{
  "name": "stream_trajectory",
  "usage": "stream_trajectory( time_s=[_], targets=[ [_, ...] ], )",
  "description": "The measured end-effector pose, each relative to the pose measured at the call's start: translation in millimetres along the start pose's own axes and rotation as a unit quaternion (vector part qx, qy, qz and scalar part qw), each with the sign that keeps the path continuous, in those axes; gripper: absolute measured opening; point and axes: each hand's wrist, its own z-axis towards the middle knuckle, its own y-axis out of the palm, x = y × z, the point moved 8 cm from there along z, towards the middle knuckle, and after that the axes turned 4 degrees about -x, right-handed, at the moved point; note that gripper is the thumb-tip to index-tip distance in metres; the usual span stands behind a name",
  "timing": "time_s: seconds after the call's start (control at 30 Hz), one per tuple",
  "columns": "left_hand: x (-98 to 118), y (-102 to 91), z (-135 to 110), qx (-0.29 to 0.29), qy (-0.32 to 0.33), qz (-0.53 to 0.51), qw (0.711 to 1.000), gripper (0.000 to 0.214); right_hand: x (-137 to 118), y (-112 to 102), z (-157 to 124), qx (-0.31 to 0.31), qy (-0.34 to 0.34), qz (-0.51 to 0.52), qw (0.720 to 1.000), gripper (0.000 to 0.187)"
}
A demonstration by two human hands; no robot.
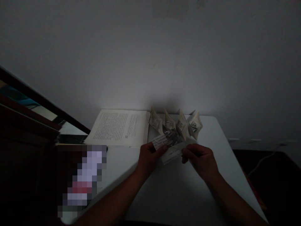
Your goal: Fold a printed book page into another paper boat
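Observation:
Between my hands is a partly folded sheet of printed paper (pixel 172 153), with text and a dark picture on it. My left hand (pixel 150 158) grips its left side, thumb lying on top. At the right edge, the fingers of my right hand (pixel 197 157) pinch the same sheet. Just beyond it stands a row of several folded paper boats (pixel 194 125), made of printed pages. To the left of the boats lies a stack of loose book pages (pixel 115 127), its top page covered in text.
A white table (pixel 150 201) stands against a grey wall (pixel 145 56). A blurred-out, pixelated object (pixel 84 175) lies at the table's left edge. Dark wooden furniture (pixel 21 150) is on the left. A pale cable (pixel 263 161) runs along the right, beyond the table.

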Motion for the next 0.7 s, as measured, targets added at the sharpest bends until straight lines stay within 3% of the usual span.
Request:
stream_trajectory(
  time_s=[0.2, 0.33, 0.53, 0.7],
  targets=[
    [-5, 5.1, -2, -0.007, -0.016, 0.017, 1.000, 0.029, -7, 13, -4, 0.002, -0.023, -0.066, 0.998, 0.020],
    [-4, 9.5, -3, -0.001, -0.009, -0.033, 0.999, 0.027, -9, 17, -6, 0.013, -0.034, -0.099, 0.994, 0.020],
    [-2, 5.1, -4, 0.031, -0.034, -0.052, 0.998, 0.026, -8, 20, -6, 0.014, -0.025, -0.094, 0.995, 0.021],
    [-6, -2.1, 2, 0.037, -0.045, -0.129, 0.990, 0.029, -8, 17, -6, 0.029, -0.031, -0.073, 0.996, 0.020]
  ],
)
